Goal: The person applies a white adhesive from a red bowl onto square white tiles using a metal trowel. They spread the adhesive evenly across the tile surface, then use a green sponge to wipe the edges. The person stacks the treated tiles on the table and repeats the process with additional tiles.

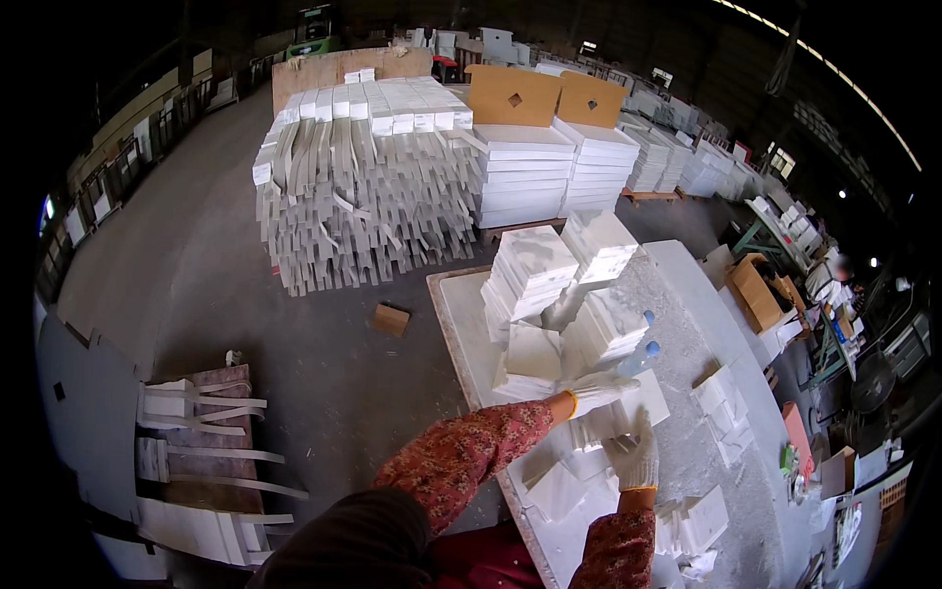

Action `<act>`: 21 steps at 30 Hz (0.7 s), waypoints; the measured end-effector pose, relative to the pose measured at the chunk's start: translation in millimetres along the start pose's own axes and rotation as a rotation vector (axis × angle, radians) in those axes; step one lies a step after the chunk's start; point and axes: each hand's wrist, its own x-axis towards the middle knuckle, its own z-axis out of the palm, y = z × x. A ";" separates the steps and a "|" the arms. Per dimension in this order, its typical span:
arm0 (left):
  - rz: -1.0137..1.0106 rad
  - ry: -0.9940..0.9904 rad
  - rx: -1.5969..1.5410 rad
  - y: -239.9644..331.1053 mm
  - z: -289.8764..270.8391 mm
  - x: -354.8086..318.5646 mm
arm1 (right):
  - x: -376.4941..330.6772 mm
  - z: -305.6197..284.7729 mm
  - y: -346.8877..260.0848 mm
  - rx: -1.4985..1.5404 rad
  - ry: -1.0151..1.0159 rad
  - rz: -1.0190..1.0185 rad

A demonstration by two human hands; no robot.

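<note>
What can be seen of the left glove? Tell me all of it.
The left glove is white knit, cloth by the look, with an orange-yellow band at the cuff where it meets a red patterned sleeve. It covers the whole left hand, which reaches forward over the table, fingers stretched toward the right. It lies on or just above flat white pieces at the foot of the stacks; contact cannot be told. A blue-capped bottle lies close behind it.

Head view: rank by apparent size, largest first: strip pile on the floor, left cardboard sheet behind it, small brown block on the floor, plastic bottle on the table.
1. Strip pile, far the largest.
2. Cardboard sheet.
3. Brown block and bottle: look about alike, and the bottle is partly hidden behind the left hand, so no ranking between them.
</note>
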 end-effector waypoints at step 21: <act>0.361 0.055 0.441 0.6 101.8 -190.0 | -144.2 -130.2 143.4 0.410 -0.347 -0.124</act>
